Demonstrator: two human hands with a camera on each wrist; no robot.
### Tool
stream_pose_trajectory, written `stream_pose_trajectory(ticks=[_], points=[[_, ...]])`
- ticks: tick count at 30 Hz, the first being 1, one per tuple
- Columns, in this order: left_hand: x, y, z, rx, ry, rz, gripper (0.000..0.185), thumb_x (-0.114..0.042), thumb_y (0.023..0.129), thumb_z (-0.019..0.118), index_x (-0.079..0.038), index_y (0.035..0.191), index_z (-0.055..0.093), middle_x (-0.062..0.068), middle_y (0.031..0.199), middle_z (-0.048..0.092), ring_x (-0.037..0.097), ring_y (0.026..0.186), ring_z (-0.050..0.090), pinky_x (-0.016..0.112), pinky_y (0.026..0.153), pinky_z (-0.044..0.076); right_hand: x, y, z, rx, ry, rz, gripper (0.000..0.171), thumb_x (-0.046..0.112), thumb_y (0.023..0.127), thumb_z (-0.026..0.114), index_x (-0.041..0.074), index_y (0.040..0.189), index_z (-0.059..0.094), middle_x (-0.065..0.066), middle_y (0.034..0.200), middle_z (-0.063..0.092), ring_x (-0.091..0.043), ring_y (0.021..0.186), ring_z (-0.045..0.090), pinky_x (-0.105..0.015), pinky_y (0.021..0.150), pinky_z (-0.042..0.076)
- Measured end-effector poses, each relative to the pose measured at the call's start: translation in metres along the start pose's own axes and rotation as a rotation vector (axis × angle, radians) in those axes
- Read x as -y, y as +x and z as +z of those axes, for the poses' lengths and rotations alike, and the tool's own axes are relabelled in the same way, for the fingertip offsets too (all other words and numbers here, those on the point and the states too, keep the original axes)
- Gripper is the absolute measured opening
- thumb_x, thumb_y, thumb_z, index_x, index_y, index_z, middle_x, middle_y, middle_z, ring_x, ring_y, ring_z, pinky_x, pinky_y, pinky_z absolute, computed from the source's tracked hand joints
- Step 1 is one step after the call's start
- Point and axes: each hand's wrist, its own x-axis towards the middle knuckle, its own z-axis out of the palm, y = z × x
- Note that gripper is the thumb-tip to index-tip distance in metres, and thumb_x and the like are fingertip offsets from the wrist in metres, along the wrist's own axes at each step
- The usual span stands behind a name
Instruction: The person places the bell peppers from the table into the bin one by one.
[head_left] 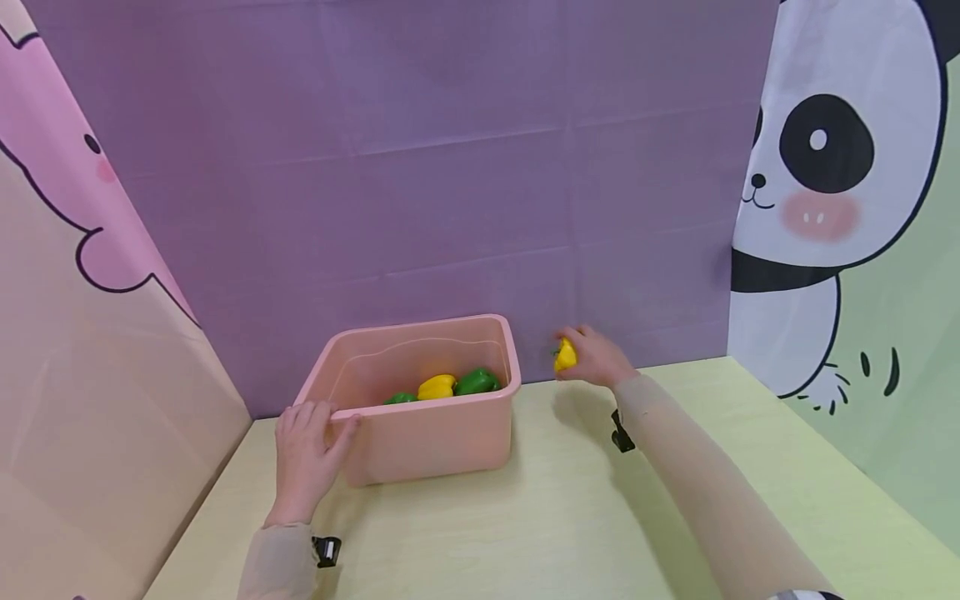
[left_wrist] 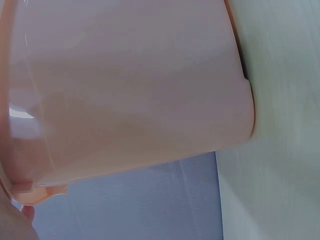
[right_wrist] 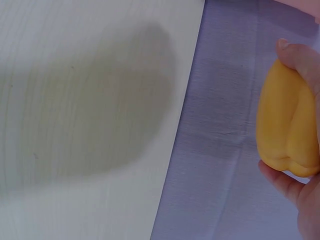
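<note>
A pink plastic bin [head_left: 431,442] stands on the table toward the back. Inside it lie a yellow bell pepper [head_left: 437,387], a green bell pepper [head_left: 477,382] and part of another green one [head_left: 401,398], its lower portion hidden by the front wall. My left hand [head_left: 306,454] grips the bin's rim at the front left corner, fingers over the edge and thumb along the front. Right of the bin, my right hand [head_left: 596,357] holds a yellow bell pepper [right_wrist: 287,120] above the table, pinched between thumb and fingers.
The pale wooden table [head_left: 450,533] reaches back to a purple cloth wall [head_left: 450,167]. Side walls carry cartoon prints, a panda [head_left: 825,167] on the right and a pink figure [head_left: 67,142] on the left. Black wrist straps show on both arms.
</note>
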Motion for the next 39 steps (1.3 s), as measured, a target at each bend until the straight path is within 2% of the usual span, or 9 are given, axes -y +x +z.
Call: stream_pose_trajectory(ticks=[6, 15, 29, 39], points=[[0.000, 0.000, 0.000, 0.005, -0.003, 0.001, 0.032, -0.031, 0.088, 0.067, -0.001, 0.093, 0.057, 0.012, 0.083, 0.051, 0.038, 0.094, 0.045, 0.057, 0.097, 0.025, 0.001, 0.001, -0.006, -0.028, -0.011, -0.035, 0.066, 0.030, 0.074, 0.080, 0.016, 0.132, 0.054, -0.013, 0.115, 0.053, -0.027, 0.088, 0.055, -0.042, 0.075, 0.051], [-0.002, 0.000, -0.001, 0.009, -0.002, -0.012, 0.032, -0.030, 0.087, 0.068, 0.000, 0.094, 0.057, 0.013, 0.086, 0.052, 0.039, 0.097, 0.045, 0.060, 0.101, 0.022, 0.008, 0.003, -0.016, -0.029, -0.025, -0.016, 0.069, 0.032, 0.072, 0.081, 0.018, 0.133, 0.053, -0.013, 0.114, 0.053, -0.027, 0.087, 0.055, -0.042, 0.073, 0.050], [-0.001, 0.000, -0.001, 0.015, 0.002, -0.018, 0.034, -0.033, 0.088, 0.067, 0.000, 0.095, 0.057, 0.013, 0.087, 0.052, 0.039, 0.098, 0.044, 0.060, 0.102, 0.021, 0.013, 0.006, -0.024, -0.074, -0.041, -0.064, 0.068, 0.030, 0.072, 0.081, 0.015, 0.132, 0.053, -0.015, 0.114, 0.052, -0.029, 0.087, 0.055, -0.044, 0.073, 0.050], [-0.003, 0.000, -0.002, 0.022, 0.010, -0.033, 0.032, -0.031, 0.088, 0.068, -0.002, 0.093, 0.056, 0.013, 0.088, 0.053, 0.039, 0.099, 0.045, 0.062, 0.103, 0.021, 0.022, 0.006, -0.036, -0.042, -0.037, -0.066, 0.070, 0.033, 0.074, 0.081, 0.016, 0.135, 0.052, -0.014, 0.119, 0.052, -0.029, 0.092, 0.056, -0.044, 0.076, 0.051]])
